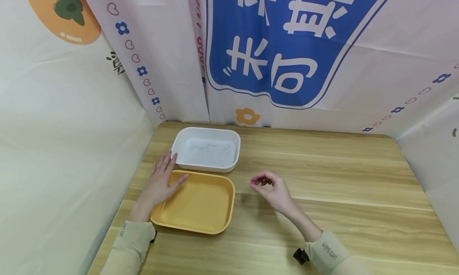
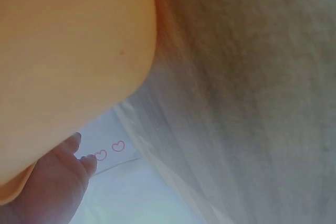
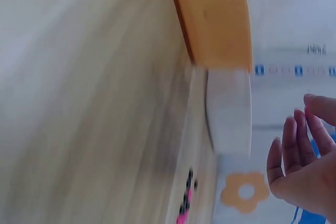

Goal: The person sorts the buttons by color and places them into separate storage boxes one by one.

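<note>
- Head view: I see the left hand with fingers spread and nothing gripped, over the yellow tray's far-left corner, fingertips at the white tray just behind.
- Here the right hand bends thumb and forefinger together, right of the trays, a pink speck at their tips; I can't tell whether it's pinched.
- Left wrist view: I get only part of the left hand; its contact is hidden.
- Right wrist view: small pink and black pieces appear blurred above the tabletop's far edge.
</note>
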Tool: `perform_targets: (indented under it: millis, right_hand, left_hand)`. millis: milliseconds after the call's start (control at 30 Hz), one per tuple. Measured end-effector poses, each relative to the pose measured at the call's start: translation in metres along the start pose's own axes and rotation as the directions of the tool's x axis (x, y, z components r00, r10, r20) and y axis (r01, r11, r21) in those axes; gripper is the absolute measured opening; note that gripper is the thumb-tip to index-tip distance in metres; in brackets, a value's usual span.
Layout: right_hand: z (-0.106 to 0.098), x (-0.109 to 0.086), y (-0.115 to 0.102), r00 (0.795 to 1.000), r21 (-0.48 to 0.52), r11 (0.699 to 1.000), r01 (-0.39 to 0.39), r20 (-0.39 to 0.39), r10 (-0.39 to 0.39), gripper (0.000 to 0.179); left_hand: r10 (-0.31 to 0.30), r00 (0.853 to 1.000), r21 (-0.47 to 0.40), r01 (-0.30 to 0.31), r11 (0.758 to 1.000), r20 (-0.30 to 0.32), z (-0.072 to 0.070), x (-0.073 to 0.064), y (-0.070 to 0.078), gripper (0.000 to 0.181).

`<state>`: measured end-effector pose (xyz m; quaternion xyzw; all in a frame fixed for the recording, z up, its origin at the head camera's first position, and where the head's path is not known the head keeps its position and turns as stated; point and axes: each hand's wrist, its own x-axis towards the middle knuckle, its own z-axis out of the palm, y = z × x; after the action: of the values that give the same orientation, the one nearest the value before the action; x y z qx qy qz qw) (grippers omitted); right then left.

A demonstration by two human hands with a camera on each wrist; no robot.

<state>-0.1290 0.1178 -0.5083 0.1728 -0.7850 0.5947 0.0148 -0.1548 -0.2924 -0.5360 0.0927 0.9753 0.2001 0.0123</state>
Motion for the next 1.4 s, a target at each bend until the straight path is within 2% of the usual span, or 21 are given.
perform_targets:
  millis: [100, 367, 533, 667, 900, 1133, 1267, 1400]
  right_hand:
    - [0.018, -0.004, -0.005, 0.998, -0.004, 0.999, 0.045, 0.035, -0.045, 0.014]
    - [0.055, -0.015, -0.013, 0.986, 0.075, 0.997, 0.036, 0.161, -0.047, 0.014]
    - [0.07, -0.018, -0.014, 0.98, 0.089, 0.993, 0.084, 0.175, -0.098, 0.012]
    - [0.078, -0.02, -0.013, 0.976, 0.045, 0.992, 0.118, 0.181, -0.124, 0.013]
    - [0.084, -0.022, -0.008, 0.971, -0.014, 0.99, 0.143, 0.194, -0.138, 0.014]
    - [0.082, -0.023, -0.007, 0.974, 0.012, 0.993, 0.117, 0.196, -0.117, 0.018]
    - [0.074, -0.021, -0.006, 0.982, 0.051, 0.995, 0.082, 0.166, -0.09, 0.018]
    - [0.055, -0.017, -0.002, 0.992, 0.048, 0.998, 0.049, 0.117, -0.054, 0.02]
  left_hand:
    - [-0.002, 1.0, 0.022, 0.002, 1.0, 0.003, -0.001, 0.0, 0.002, 0.094]
    - [-0.008, 1.0, 0.04, 0.008, 0.999, 0.011, -0.002, -0.001, 0.003, 0.092]
    - [-0.002, 1.0, 0.053, 0.003, 0.999, -0.003, 0.0, -0.001, 0.002, 0.093]
    - [-0.007, 1.0, 0.066, 0.007, 0.998, 0.001, 0.001, -0.001, 0.002, 0.094]
    - [-0.003, 1.0, 0.079, 0.004, 0.997, -0.01, 0.001, -0.001, 0.003, 0.095]
    - [-0.006, 1.0, 0.097, 0.007, 0.995, -0.01, 0.001, 0.0, 0.003, 0.095]
    - [-0.002, 1.0, 0.091, 0.004, 0.996, -0.02, 0.002, 0.0, 0.003, 0.095]
    - [0.006, 1.0, 0.091, -0.003, 0.996, -0.028, 0.002, 0.0, 0.004, 0.095]
